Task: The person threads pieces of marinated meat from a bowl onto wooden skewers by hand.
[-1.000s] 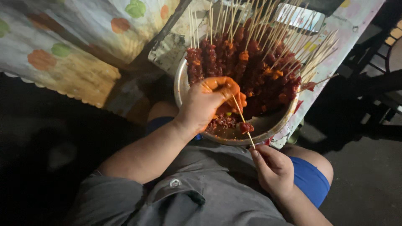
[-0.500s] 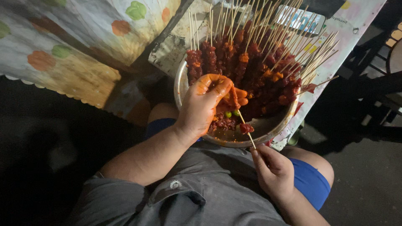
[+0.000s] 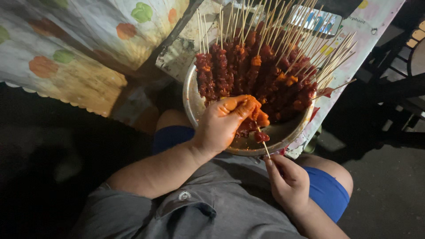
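Threading meat onto a skewer over the bowl.

Seen from my head: my left hand (image 3: 223, 121) pinches orange, marinated meat (image 3: 259, 118) against a skewer (image 3: 264, 146), whose lower end my right hand (image 3: 287, 179) grips. Both hover over the metal bowl (image 3: 191, 99), packed with finished skewers (image 3: 256, 71), at the desk (image 3: 354, 40) edge.

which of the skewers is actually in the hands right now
The lone skewer at the bowl's near rim: the right hand pinches its bare end, the left hand presses meat onto it. The others lean stacked in the bowl, untouched.
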